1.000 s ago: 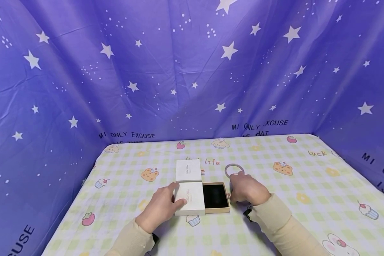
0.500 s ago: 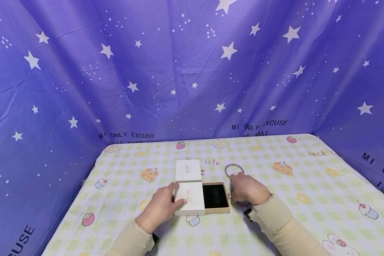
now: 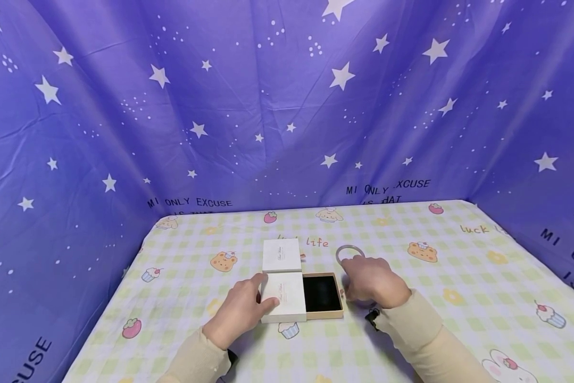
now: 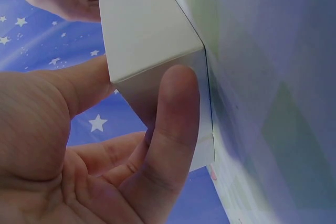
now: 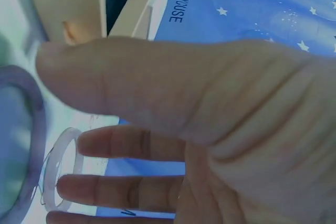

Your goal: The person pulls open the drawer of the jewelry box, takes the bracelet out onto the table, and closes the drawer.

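Note:
In the head view, my left hand (image 3: 243, 306) grips the left end of a white box sleeve (image 3: 287, 300), thumb on top. The left wrist view shows a finger along the box end (image 4: 152, 24). From the sleeve's right side a cardboard drawer (image 3: 324, 315) with black lining stands pulled out, a small ribbon tab (image 3: 342, 293) on its end. Right beside that tab is my right hand (image 3: 375, 282), its fingers straight and apart in the right wrist view. Below it lies a purplish bangle (image 5: 38, 129), mostly hidden in the head view. A second, pale bangle (image 3: 349, 247) lies beyond the fingertips.
Another white box (image 3: 282, 254), closed, sits directly behind the first, its ribbon tab (image 3: 303, 257) pointing right. A checked cloth (image 3: 181, 308) with printed cartoons covers the table. Purple star-printed curtains (image 3: 287, 106) surround it at the back and sides.
My right hand has risen slightly and shifted a little right, away from the drawer's tab, uncovering more of the bangle beneath it. My left hand and both boxes have not moved.

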{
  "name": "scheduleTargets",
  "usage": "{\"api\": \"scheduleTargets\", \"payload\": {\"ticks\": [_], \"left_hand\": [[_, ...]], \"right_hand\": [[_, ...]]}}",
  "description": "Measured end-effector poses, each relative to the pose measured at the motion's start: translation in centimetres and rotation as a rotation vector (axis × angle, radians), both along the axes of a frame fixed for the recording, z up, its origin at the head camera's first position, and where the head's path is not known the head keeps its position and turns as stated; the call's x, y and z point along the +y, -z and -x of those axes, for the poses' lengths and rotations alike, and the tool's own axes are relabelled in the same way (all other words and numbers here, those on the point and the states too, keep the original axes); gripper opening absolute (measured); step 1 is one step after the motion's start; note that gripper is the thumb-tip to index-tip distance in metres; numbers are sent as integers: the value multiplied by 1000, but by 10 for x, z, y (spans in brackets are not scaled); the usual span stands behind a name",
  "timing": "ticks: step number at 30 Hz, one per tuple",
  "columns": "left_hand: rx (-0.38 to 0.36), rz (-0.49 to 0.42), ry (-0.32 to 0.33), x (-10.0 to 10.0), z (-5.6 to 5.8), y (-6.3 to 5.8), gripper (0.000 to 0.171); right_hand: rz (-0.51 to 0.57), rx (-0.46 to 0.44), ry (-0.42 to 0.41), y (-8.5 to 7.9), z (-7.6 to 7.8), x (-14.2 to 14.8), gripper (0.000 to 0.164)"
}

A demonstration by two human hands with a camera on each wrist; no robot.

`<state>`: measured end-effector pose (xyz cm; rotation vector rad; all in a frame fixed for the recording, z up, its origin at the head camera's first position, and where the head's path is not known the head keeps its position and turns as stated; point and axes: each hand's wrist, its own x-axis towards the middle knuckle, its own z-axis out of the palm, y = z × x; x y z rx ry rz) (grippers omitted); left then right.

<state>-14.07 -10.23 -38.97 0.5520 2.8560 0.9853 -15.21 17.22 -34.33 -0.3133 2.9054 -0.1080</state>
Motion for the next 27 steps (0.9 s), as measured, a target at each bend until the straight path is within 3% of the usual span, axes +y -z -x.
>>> {"api": "scheduleTargets", "payload": {"ticks": [7, 17, 27], "left_hand": [[9, 0, 7, -1, 0, 0, 61], [13, 6, 6, 0, -1, 0, 61], [11, 2, 7, 0, 0, 0, 61]], "right_hand": [[16, 9, -47, -3, -2, -3, 31], [33, 38, -95, -2, -4, -3, 30], [77, -19, -95, -1, -3, -3, 27]]}}
